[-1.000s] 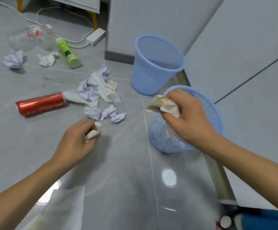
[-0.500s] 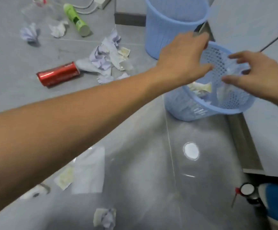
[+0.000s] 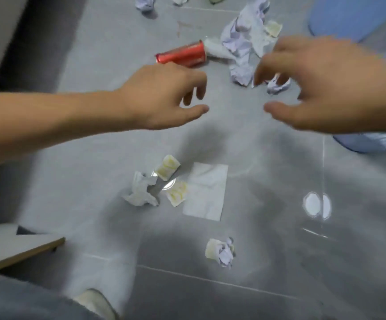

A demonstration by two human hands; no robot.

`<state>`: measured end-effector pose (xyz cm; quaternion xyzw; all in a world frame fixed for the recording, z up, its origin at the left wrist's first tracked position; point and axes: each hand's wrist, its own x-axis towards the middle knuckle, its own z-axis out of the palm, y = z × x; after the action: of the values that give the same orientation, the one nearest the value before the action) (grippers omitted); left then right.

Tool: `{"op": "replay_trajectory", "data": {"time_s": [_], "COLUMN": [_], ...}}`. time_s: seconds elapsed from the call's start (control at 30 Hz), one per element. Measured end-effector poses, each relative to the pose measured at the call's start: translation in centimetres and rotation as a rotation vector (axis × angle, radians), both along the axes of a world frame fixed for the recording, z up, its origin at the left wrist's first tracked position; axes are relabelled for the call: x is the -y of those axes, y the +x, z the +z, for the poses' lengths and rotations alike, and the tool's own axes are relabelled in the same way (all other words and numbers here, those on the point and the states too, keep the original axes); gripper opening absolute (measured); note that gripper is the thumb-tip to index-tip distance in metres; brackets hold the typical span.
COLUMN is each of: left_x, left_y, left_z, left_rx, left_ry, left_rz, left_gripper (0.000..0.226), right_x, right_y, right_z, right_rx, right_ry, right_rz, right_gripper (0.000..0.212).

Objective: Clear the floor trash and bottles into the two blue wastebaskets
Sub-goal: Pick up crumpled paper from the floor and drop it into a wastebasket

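Note:
My left hand and my right hand both hover above the grey floor, fingers spread, holding nothing. A red can lies on its side just beyond the left hand. A heap of crumpled pale paper lies beside the can, and a small wad shows under my right fingers. Below the hands lie a flat white tissue, a crumpled white wad, two yellowish scraps and a paper ball. Parts of the two blue wastebaskets show at the right edge.
A wooden board edge juts in at lower left. My grey trouser leg and pale shoe are at the bottom. More crumpled paper lies at the top. A dark wall base runs along the left.
Both hands held paper a second ago, then dropped it into the near basket. Now both are empty and have swung left over the floor litter; the view has tilted down.

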<state>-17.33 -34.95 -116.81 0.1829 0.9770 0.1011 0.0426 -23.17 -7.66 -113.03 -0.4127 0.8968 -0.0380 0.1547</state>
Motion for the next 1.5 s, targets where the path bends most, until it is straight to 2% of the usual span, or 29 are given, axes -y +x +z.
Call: {"op": "replay_trajectory", "data": {"time_s": [0.03,0.1,0.17,0.3,0.37,0.47,0.53,0.6,0.7,0.83,0.93,1.03,1.13,1.27,1.33,1.4,1.5], "left_x": [1.2,3.2,5.1,8.9,9.7,9.1,8.3,7.7,7.4,7.0,6.7,7.4,7.5,5.1,2.3,-1.4,-8.3], "left_y": [1.8,6.1,10.6,17.4,18.4,17.5,16.5,15.3,13.7,13.8,14.8,16.1,15.6,10.6,7.3,3.7,-2.1], "left_z": [-1.7,-5.4,-8.6,-12.6,-13.7,-14.8,-15.5,-16.2,-16.7,-17.6,-18.1,-18.4,-17.2,-11.6,-8.5,-4.6,1.9], "left_rx": [0.017,0.022,0.029,0.182,0.246,0.294,0.301,0.289,0.239,0.179,0.156,0.153,0.120,0.042,0.020,0.023,-0.081], "left_ry": [0.011,0.038,0.002,-0.151,-0.201,-0.172,-0.149,-0.132,-0.098,-0.064,-0.048,0.003,0.123,0.267,0.331,0.425,0.488], "left_rz": [0.045,0.110,0.136,0.176,0.151,0.086,0.010,-0.084,-0.204,-0.182,-0.170,-0.212,-0.205,-0.225,-0.265,-0.338,-0.500], "left_gripper": [0.031,0.029,0.034,0.077,0.091,0.100,0.102,0.098,0.073,0.040,0.027,0.020,0.015,0.018,0.026,0.052,0.046], "right_x": [2.4,6.0,8.3,10.0,9.7,8.7,8.4,8.4,8.4,7.2,6.6,6.3,5.0,0.8,-2.4,-6.4,-13.7], "right_y": [2.1,6.5,9.9,15.3,16.6,16.6,16.4,15.9,14.6,13.6,13.3,13.1,11.7,6.8,3.8,0.7,-2.8], "right_z": [-0.5,-5.5,-10.3,-15.4,-16.9,-18.1,-19.0,-19.5,-19.6,-20.4,-21.2,-21.4,-18.7,-8.9,-3.1,1.9,6.6], "right_rx": [-0.007,0.059,0.135,0.126,0.140,0.107,0.095,0.088,0.053,0.078,0.101,0.180,0.254,0.226,0.140,0.002,-0.215], "right_ry": [-0.011,0.065,0.108,0.119,0.165,0.227,0.208,0.183,0.156,0.085,0.040,-0.012,-0.031,-0.119,-0.191,-0.290,-0.448], "right_rz": [0.067,0.183,0.139,0.164,0.224,0.290,0.311,0.326,0.350,0.362,0.334,0.337,0.349,0.255,0.109,-0.111,-0.507], "right_gripper": [0.044,0.055,0.067,0.086,0.087,0.087,0.077,0.069,0.068,0.060,0.045,0.039,0.025,0.015,0.014,0.012,0.010]}}
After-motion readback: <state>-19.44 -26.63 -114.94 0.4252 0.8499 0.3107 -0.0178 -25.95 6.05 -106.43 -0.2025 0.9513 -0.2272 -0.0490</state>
